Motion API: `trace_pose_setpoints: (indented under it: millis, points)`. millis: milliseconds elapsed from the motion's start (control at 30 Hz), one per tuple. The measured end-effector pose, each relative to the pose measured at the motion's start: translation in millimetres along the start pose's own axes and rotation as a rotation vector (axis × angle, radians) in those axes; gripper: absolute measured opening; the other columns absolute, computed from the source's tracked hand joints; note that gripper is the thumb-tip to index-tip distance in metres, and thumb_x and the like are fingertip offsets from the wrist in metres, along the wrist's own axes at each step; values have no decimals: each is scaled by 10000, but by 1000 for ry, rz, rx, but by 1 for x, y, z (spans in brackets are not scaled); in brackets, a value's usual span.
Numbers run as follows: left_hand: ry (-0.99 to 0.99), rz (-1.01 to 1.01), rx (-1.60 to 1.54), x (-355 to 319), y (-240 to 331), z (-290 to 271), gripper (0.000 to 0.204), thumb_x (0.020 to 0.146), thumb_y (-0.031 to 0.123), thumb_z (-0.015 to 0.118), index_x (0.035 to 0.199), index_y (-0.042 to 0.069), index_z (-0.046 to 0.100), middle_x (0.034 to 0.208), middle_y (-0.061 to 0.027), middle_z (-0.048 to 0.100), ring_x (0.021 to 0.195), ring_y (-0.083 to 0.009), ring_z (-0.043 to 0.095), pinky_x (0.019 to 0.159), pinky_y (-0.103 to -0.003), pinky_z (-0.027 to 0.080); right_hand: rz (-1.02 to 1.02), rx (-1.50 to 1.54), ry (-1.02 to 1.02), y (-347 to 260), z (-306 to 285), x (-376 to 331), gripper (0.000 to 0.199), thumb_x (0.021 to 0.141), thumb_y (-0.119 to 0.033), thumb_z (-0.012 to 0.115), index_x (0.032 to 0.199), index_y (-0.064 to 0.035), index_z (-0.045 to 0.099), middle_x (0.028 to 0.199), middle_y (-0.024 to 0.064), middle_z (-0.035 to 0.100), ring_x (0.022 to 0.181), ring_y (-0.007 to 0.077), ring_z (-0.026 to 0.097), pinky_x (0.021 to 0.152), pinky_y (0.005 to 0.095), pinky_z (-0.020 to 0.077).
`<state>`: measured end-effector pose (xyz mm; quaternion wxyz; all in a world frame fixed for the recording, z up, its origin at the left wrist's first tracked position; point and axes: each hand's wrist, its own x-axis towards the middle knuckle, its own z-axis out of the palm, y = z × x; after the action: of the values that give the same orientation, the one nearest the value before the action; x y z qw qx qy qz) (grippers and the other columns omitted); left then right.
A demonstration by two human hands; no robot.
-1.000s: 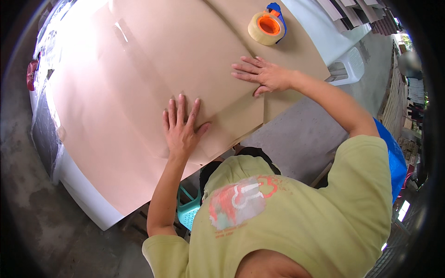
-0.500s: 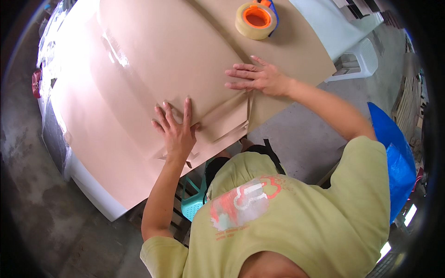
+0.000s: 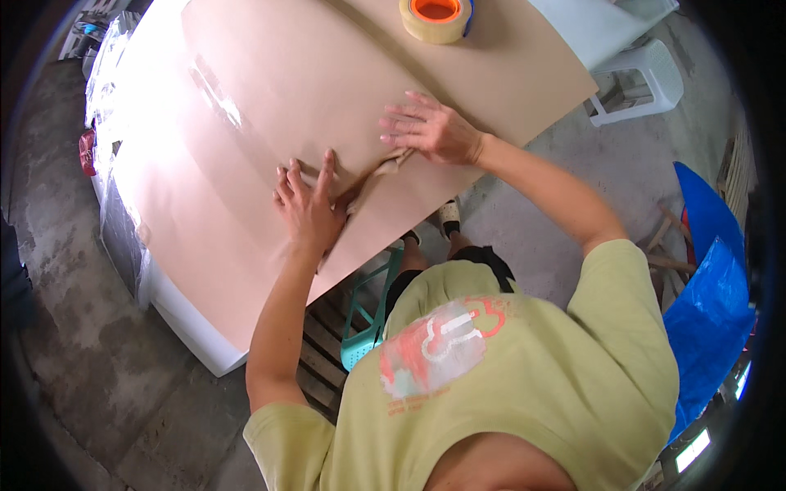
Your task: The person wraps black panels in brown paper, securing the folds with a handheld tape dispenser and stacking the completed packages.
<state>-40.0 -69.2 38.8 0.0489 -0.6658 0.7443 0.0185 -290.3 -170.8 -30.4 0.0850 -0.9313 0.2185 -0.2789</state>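
Observation:
Large sheets of brown paper (image 3: 262, 106) cover the work surface in front of me. My left hand (image 3: 307, 209) presses on the paper with its fingers spread. Along the near edge, a flap of paper (image 3: 389, 192) lies creased, with a crumpled, raised fold running between my two hands. My right hand (image 3: 438, 132) rests at the far right end of that fold, its fingers stretched out and slightly blurred. Farther away on the paper stands a roll of clear tape (image 3: 432, 31) with an orange core and a bit of blue beside it.
A white stool (image 3: 643, 86) stands on the floor beyond the right side. Close to my legs is a teal stool (image 3: 360, 348). Blue sheeting (image 3: 708, 327) hangs or lies at the far right. Crinkled clear plastic wrap (image 3: 123, 221) lines the left side of the work surface.
The flap at the near edge has shifted and now bunches into a raised crease between my hands. My right hand has moved slightly left. The whole view has shifted a little.

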Motion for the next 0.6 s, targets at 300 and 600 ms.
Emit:
trace_pose_setpoints:
  millis: [300, 600]
  points:
    - [-13, 142, 15, -97, -132, 36, 698, 768, 349, 669, 1383, 203, 372, 1496, -41, 236, 1345, -226, 295, 1013, -479, 266, 310, 338, -45, -13, -12, 15, 344, 682, 39, 602, 948, -157, 699, 1031, 23, 669, 1028, 145, 614, 1069, 406, 331]
    - [104, 197, -524, -84, -91, 12, 497, 795, 130, 636, 1267, 116, 479, 1336, -93, 438, 1259, -248, 396, 1026, -447, 312, 590, 496, -78, -17, -22, 27, 265, 695, 60, 568, 835, -107, 720, 950, 50, 684, 968, 165, 640, 1071, 395, 325]
